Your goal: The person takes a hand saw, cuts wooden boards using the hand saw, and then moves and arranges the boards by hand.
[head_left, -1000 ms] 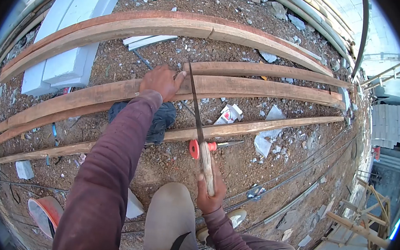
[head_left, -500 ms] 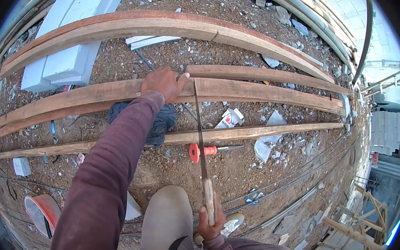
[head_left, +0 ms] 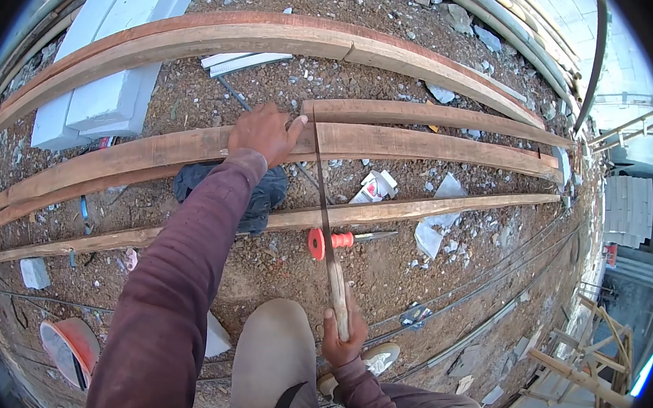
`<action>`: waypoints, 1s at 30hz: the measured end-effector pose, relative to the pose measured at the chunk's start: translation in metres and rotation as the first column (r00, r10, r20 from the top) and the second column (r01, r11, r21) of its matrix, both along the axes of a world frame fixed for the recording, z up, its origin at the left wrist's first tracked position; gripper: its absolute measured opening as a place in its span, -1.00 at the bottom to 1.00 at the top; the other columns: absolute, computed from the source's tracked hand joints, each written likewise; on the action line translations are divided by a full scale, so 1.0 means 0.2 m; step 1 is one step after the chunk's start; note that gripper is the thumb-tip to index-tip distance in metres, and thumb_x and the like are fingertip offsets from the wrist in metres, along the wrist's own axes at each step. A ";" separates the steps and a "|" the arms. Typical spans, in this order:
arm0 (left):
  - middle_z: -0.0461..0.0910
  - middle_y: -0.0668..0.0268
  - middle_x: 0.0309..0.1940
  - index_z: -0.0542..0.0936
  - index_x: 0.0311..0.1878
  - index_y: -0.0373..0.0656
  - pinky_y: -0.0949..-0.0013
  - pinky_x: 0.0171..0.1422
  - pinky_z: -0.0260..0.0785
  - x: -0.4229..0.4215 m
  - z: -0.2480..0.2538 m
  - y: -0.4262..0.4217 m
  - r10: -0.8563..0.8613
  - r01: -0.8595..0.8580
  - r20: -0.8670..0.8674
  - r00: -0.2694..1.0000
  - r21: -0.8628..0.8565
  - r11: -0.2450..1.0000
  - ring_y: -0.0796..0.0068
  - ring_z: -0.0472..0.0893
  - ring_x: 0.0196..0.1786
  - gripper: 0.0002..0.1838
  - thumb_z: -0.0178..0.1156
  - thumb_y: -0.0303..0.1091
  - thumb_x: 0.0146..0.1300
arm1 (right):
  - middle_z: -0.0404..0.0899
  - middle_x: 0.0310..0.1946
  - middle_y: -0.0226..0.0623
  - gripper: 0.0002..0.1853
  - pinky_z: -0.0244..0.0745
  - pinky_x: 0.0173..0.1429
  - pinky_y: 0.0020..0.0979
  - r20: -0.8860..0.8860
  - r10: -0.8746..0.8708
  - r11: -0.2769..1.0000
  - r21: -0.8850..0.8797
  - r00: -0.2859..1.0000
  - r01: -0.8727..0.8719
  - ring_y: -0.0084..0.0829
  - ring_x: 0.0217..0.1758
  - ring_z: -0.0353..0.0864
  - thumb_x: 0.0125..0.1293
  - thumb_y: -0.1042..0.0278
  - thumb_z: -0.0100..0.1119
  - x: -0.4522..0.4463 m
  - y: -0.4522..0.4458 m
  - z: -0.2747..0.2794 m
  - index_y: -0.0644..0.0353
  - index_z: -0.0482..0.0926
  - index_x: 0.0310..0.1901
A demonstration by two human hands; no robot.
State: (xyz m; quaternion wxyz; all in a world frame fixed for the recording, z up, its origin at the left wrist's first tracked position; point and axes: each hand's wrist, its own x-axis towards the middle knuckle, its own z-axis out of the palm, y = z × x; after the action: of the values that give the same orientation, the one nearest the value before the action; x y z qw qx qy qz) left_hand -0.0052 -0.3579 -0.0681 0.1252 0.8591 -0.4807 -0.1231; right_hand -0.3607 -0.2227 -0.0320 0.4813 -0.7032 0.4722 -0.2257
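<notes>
My right hand (head_left: 344, 339) is wrapped around the wooden handle of a handsaw (head_left: 323, 200), low in the view near my knees. Its long narrow blade runs away from me and crosses a wooden beam (head_left: 408, 145), with the tip near the end of a shorter wooden piece (head_left: 441, 118) just behind. To the left of the blade, my left hand (head_left: 268, 134) grips the same beam from above, thumb pointing toward the blade. A dark plastic bag (head_left: 261, 203) lies below the left wrist, partly hidden by the sleeve.
A chisel with a red guarded grip (head_left: 331, 243) lies near the blade, beside a thinner wooden strip (head_left: 403, 210). Farther off, another long beam (head_left: 270, 40) rests across white blocks (head_left: 112, 103). Rubble and scraps cover the soil. A red-rimmed bucket (head_left: 70, 349) stands lower left.
My right hand has pushed the saw forward, away from me, so the blade reaches farther past the beam. My left hand keeps its place on the beam.
</notes>
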 end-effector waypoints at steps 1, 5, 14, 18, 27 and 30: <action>0.67 -0.01 -0.07 0.80 -0.10 -0.15 0.00 0.25 0.49 -0.01 0.01 0.00 -0.007 0.008 0.028 1.000 -0.024 1.000 -0.01 0.66 0.08 -0.35 -0.09 0.21 0.55 | 0.69 0.05 -0.09 -0.47 0.56 0.11 -0.39 0.042 -0.006 0.999 -0.035 0.999 0.008 -0.46 0.00 0.67 0.49 0.43 0.20 0.14 -0.13 -0.06 0.42 0.41 0.43; 0.68 0.02 -0.06 0.80 -0.10 -0.13 0.00 0.26 0.48 0.02 -0.01 -0.02 0.016 -0.015 -0.042 0.999 0.016 1.000 0.01 0.66 0.10 -0.37 -0.08 0.21 0.55 | 0.69 0.07 -0.11 -0.47 0.56 0.07 -0.42 0.129 0.054 0.980 -0.195 0.990 -0.028 -0.51 -0.07 0.67 0.50 0.42 0.19 0.41 -0.34 -0.02 0.42 0.42 0.42; 0.68 0.04 -0.04 0.80 -0.07 -0.13 0.02 0.26 0.49 0.00 -0.01 -0.01 0.011 -0.012 -0.004 1.000 -0.027 1.000 0.01 0.66 0.10 -0.37 -0.07 0.21 0.55 | 0.68 0.09 -0.03 -0.47 0.53 0.16 -0.41 0.098 -0.002 0.999 -0.042 0.995 0.006 -0.41 0.04 0.66 0.48 0.43 0.19 0.29 -0.28 -0.05 0.43 0.41 0.42; 0.69 0.04 -0.05 0.80 -0.07 -0.13 0.03 0.25 0.49 0.03 0.00 -0.02 0.013 -0.013 -0.021 1.000 0.006 1.000 0.01 0.67 0.08 -0.37 -0.07 0.22 0.54 | 0.69 -0.05 -0.20 -0.48 0.53 0.06 -0.43 0.181 -0.004 0.996 -0.083 0.984 0.020 -0.55 -0.07 0.61 0.50 0.41 0.21 0.35 -0.34 -0.05 0.42 0.43 0.41; 0.67 -0.01 -0.09 0.80 -0.04 -0.14 0.01 0.24 0.49 0.00 -0.02 -0.01 0.004 -0.003 0.016 1.000 -0.033 0.999 -0.04 0.67 0.06 -0.36 -0.07 0.22 0.54 | 0.69 0.07 -0.09 -0.48 0.53 0.19 -0.37 0.143 -0.005 1.000 -0.020 0.990 0.008 -0.42 0.05 0.66 0.49 0.42 0.22 0.37 -0.32 0.00 0.42 0.44 0.41; 0.67 0.00 -0.09 0.80 -0.05 -0.13 0.01 0.24 0.49 0.03 0.00 -0.04 0.001 -0.001 0.010 1.000 0.000 1.000 -0.03 0.67 0.05 -0.37 -0.07 0.22 0.54 | 0.69 0.05 -0.08 -0.49 0.53 0.17 -0.39 0.164 0.014 0.998 -0.061 0.986 -0.003 -0.39 0.04 0.67 0.49 0.43 0.21 0.42 -0.36 -0.01 0.41 0.44 0.41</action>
State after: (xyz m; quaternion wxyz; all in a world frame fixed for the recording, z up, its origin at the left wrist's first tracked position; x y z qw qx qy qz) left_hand 0.0017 -0.3649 -0.0678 0.1228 0.8600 -0.4809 -0.1189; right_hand -0.2762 -0.2947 -0.0337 0.4980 -0.6984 0.4207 -0.2953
